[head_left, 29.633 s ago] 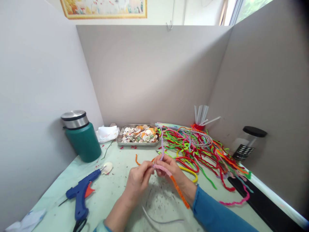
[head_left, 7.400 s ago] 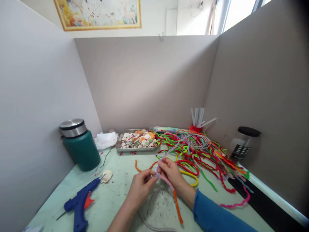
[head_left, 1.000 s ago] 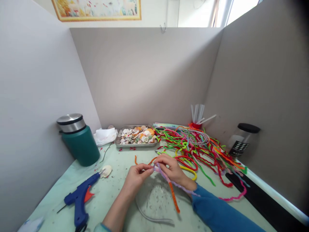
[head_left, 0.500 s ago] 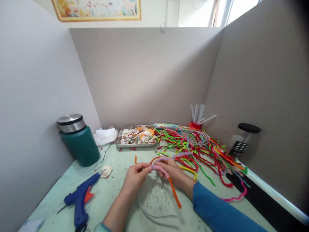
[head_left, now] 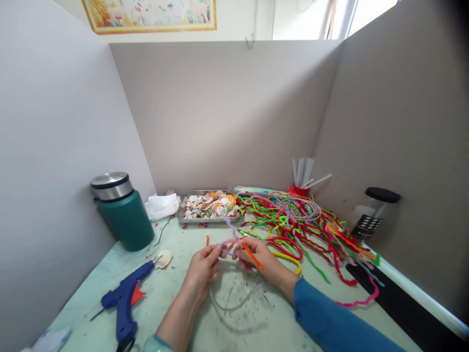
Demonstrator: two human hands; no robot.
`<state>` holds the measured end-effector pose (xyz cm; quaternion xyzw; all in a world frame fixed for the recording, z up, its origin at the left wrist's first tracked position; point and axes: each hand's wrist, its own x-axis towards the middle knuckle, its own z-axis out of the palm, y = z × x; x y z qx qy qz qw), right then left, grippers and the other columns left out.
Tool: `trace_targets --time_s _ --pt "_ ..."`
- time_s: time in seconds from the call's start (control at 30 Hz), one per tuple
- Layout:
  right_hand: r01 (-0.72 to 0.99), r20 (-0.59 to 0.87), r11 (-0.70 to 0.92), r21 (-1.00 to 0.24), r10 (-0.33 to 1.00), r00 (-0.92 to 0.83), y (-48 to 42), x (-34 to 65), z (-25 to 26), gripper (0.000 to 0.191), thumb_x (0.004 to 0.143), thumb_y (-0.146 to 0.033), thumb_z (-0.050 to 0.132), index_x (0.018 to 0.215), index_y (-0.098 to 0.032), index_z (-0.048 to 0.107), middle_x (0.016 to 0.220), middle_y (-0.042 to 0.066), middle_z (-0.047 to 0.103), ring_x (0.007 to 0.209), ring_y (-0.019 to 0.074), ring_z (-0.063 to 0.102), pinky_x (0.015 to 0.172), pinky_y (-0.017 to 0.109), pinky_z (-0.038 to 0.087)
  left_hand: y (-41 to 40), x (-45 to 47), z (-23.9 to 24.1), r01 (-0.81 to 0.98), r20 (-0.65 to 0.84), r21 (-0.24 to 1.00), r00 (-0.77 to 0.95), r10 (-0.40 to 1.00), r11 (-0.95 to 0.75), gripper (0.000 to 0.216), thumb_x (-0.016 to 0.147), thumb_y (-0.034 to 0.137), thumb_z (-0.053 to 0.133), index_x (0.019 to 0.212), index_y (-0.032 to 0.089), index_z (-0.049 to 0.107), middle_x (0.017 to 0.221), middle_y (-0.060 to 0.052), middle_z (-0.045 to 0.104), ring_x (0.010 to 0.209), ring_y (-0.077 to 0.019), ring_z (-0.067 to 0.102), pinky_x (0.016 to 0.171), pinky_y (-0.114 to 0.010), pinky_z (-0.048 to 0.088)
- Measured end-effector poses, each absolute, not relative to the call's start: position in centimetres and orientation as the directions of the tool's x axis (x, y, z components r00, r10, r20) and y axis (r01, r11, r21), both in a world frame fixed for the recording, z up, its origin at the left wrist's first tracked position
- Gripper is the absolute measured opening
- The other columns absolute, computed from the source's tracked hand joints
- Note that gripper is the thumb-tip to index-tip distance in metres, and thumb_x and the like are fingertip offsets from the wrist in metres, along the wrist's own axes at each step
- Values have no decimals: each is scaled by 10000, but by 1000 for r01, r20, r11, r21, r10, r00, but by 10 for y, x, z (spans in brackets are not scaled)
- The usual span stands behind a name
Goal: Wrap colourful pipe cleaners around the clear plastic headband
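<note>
My left hand [head_left: 202, 268] and my right hand [head_left: 258, 259] meet over the middle of the pale green table [head_left: 176, 313]. Both pinch a thin headband [head_left: 234, 304] partly wrapped in pink and orange pipe cleaner [head_left: 252, 256]. A loose lilac pipe cleaner end [head_left: 227, 224] sticks up between the hands. The bare grey arc of the headband curves down toward me below the hands. My right arm wears a blue sleeve [head_left: 330, 322].
A heap of coloured pipe cleaners [head_left: 308, 225] covers the right side. A metal tray of shells [head_left: 208, 205] stands at the back, a green flask [head_left: 122, 210] at the left, a blue glue gun [head_left: 124, 300] at the front left, a black-lidded jar [head_left: 372, 215] at the right.
The headband has been turned: its orange-wrapped part, which hung down toward me, now lies short beside my right fingers, and the lilac end points up and away.
</note>
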<state>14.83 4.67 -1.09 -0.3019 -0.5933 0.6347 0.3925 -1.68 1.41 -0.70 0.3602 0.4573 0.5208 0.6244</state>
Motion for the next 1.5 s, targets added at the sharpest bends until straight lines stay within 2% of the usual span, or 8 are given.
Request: trace_targets --time_s 0.23,0.43,0.7,0.93,1.07,1.13,1.27,1.5 --pt "-163 47 -27 -986 899 -435 51 145 -22 282 714 -416 617 780 -153 538 494 -40 548 366 67 414 354 176 282 14 -17 -6 -359 -198 910 58 979 205 341 619 432 693 670 116 573 350 124 257 313 7 98 320 -167 50" --pt "-312 59 -85 -946 903 -425 48 145 -24 270 725 -384 620 832 -142 563 561 -18 556 449 79 470 396 179 326 14 -19 -5 -421 -190 880 119 975 222 320 646 410 680 696 112 575 339 131 243 305 7 80 303 -160 54" --pt "-392 64 -108 -914 913 -403 46 146 -16 252 717 -368 648 804 -145 570 558 -5 570 456 80 476 424 181 323 13 -15 -3 -363 -204 908 51 978 209 349 623 443 684 643 123 548 336 134 227 296 9 88 300 -155 64" --pt "-360 63 -157 -920 846 -529 42 147 -10 231 675 -342 688 740 -139 599 619 7 590 507 84 503 433 183 314 12 -12 -2 -368 -165 918 -14 986 148 313 633 406 675 707 133 541 531 62 499 300 21 146 296 -152 82" --pt "-341 52 -167 -925 835 -548 42 146 -10 247 686 -347 683 779 -130 610 609 22 605 513 91 514 428 180 314 14 -11 -5 -236 -89 970 -128 988 57 293 676 398 637 785 133 575 586 46 544 310 6 213 312 -158 133" --pt "-350 45 -175 -920 841 -540 42 146 -11 252 693 -346 682 810 -135 609 593 16 602 519 94 524 434 178 320 15 -10 -7 -116 -12 993 -191 981 -10 267 697 382 619 787 131 605 598 29 570 345 -18 326 342 -161 218" --pt "-376 37 -190 -907 854 -519 43 145 -16 263 681 -348 697 822 -145 610 612 6 601 509 86 526 434 175 325 15 -10 -10 94 146 987 -229 962 -128 215 699 330 618 813 155 668 680 -22 653 630 -134 576 525 -197 399" --pt "-343 64 -166 -924 821 -568 43 146 -16 233 704 -304 676 850 -129 629 604 24 629 470 71 493 433 173 321 12 -9 -8 254 191 959 -267 945 -122 251 690 363 591 812 181 713 580 -16 654 520 -150 546 458 -216 372"
